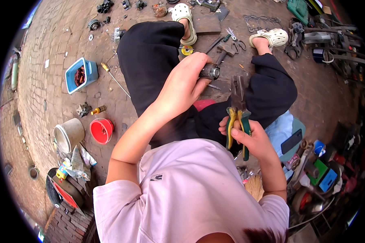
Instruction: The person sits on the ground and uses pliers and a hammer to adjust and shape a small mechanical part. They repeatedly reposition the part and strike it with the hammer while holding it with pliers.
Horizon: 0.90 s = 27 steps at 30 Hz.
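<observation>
My left hand (184,81) is closed round a dark cylindrical metal part (211,72), its open ringed end facing right, above my black-trousered lap. My right hand (247,135), lower and to the right, grips pliers (237,107) with yellow and green handles, jaws pointing up just below and right of the part, apparently not touching it. Beyond my hands a hammer (224,50), scissors (235,40) and a yellow round object (187,50) lie on the ground between my feet.
A blue tub (92,73) of dark parts, a long screwdriver (113,77), a red bowl (95,131) and a bucket (75,133) stand or lie to my left. Piled metal parts (324,40) are at upper right; a phone (292,139) rests on a stool at my right.
</observation>
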Available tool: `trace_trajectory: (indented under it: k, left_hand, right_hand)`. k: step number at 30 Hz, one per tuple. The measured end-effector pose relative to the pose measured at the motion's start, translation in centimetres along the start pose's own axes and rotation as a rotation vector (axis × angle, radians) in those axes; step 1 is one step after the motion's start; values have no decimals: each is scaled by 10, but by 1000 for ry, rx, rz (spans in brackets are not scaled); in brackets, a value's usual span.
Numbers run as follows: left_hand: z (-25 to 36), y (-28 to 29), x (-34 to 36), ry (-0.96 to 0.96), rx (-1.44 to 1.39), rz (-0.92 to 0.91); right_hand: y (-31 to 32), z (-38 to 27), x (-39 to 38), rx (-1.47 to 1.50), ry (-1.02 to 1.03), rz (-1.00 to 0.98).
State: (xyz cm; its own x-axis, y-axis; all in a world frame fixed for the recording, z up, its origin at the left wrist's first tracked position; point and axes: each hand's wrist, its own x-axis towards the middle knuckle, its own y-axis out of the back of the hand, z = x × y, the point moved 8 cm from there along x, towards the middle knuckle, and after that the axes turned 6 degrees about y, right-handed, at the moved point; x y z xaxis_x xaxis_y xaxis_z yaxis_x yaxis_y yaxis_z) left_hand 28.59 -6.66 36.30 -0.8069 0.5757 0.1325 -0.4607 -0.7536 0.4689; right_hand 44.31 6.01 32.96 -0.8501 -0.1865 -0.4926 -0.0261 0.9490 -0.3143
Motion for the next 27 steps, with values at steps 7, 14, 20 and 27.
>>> trace_trajectory:
  k: [7,14,20,27]
  left_hand:
    - [15,3,7,-117,174,-33]
    - [11,-1,6,-94,222,2]
    - [11,0,10,-124,288,59]
    - [21,-2,14,-227,506,33]
  right_hand:
    - [-6,-17,2,-216,100,-98]
    - [-10,-20,10,-242,39,-103]
    - [-7,-19,11,-263,10,-1]
    - [-7,-27,14,-432,6,1]
